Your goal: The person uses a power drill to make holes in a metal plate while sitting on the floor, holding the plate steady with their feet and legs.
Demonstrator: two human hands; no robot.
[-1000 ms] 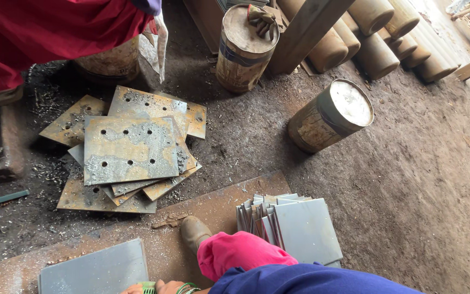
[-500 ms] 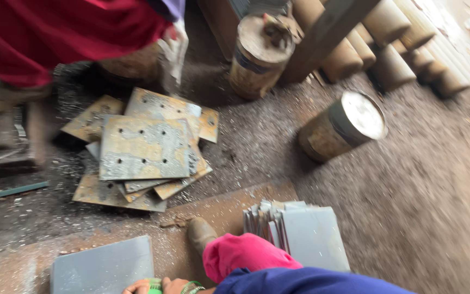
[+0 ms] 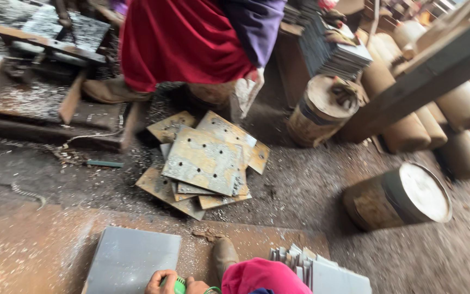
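While curled, hand (image 3: 176,283) around green handle (image 3: 180,284).

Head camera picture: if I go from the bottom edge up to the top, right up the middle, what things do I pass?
Hand holding something green → grey sheet → pile of rusty drilled plates → another person in red cloth.

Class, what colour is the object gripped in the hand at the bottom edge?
Bright green, seen in the head view.

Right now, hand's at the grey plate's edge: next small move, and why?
Probably curl the fingers under the grey plate's near edge and lift slightly. The hand, gripping something green, rests at that edge; the plate lies flat on the rusty slab.
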